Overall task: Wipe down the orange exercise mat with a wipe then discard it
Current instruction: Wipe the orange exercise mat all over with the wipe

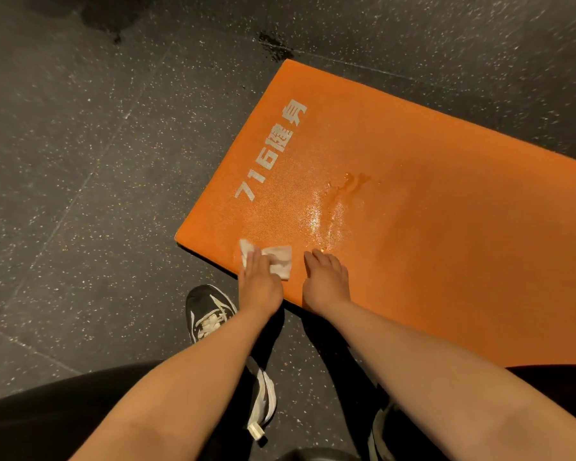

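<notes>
- Currently mid-wipe, by the look of it; discard not yet started.
- Dark speckled floor (80,161) under everything.
- Orange exercise mat (413,244) flat on that floor; long axis off to the right and away, past the frame edge; printed short end at left.
- Wet sheen (316,221) just beyond the hands; matte, probably unwiped, further right.
- Black shoe (207,311) near the mat's near edge, off it.
- Right hand (326,281) flat on the mat, fingers spread, holding nothing; likely bracing.
- Left hand (260,284) flat on top of the wipe, fingers straight, pressing rather than pinching.
- Wipe (281,264) crumpled, on the mat near its left near corner, just left of the right hand.
- Next stroke probably rightward along the long axis, left hand driving.
</notes>
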Demonstrator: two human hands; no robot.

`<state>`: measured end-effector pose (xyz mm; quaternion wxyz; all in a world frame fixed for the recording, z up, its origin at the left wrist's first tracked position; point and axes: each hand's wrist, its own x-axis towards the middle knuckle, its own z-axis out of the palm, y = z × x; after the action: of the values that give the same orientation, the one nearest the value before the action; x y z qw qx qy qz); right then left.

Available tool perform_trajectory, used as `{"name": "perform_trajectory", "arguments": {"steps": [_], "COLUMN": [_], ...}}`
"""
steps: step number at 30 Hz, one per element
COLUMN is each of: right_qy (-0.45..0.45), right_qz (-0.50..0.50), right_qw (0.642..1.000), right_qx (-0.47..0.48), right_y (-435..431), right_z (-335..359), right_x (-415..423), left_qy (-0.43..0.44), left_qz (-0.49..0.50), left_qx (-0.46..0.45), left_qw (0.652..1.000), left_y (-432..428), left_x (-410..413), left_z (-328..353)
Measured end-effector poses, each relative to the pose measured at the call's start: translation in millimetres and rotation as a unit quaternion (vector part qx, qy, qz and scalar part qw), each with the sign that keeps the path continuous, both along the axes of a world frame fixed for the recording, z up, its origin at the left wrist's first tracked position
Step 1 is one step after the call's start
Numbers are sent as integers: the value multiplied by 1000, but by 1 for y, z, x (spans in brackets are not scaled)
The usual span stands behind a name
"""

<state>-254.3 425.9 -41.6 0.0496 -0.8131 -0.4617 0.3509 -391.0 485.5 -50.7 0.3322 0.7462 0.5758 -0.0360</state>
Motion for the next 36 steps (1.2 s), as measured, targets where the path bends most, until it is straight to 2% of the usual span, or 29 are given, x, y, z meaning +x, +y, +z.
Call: {"name": "perform_trajectory", "arguments": {"steps": [3,5,9,12,14,17,19,22,26,28,30,34,36], "right_qy": [26,17,-9,-13,-2,29,43,37,-11,-24,-29,-7,-1], "right_qz": [-62,-33,25,42,13,-97,-122,-80,-1,10,9,-12,-4], "right_qw": [997,999,1000,999,1000,992,988,994,1000,1000,1000,1000,1000], "right_qx": [33,28,3,-11,14,81,90,64,23,9,6,19,13], "right_y": [-5,-9,-13,-12,-14,-19,-23,-26,-30,-30,-30,-33,-34], "right_z": [-1,-3,-6,-3,-3,-4,-5,-9,-9,-5,-4,-3,-1], "right_x": [0,-2,-2,-3,-5,-7,-7,-7,-8,-10,-12,-12,-11], "left_qy": [-48,-55,-12,46,61,-46,-95,-94,12,29,13,-41,-77], "left_qz": [-52,-62,-14,32,3,-102,-167,-177,-28,-1,-19,-116,-125], "left_qx": [-27,-14,62,60,50,20,-6,0,40,33,30,17,7], "left_qw": [997,996,998,997,997,994,981,980,999,999,999,992,989], "left_y": [-21,-23,3,21,14,-17,-34,-28,6,10,-3,-50,-60], "left_x": [12,10,-8,-11,-6,3,6,1,-16,-14,-7,1,-2], "left_z": [3,0,-14,-19,-23,-25,-24,-27,-28,-26,-25,-25,-25]}}
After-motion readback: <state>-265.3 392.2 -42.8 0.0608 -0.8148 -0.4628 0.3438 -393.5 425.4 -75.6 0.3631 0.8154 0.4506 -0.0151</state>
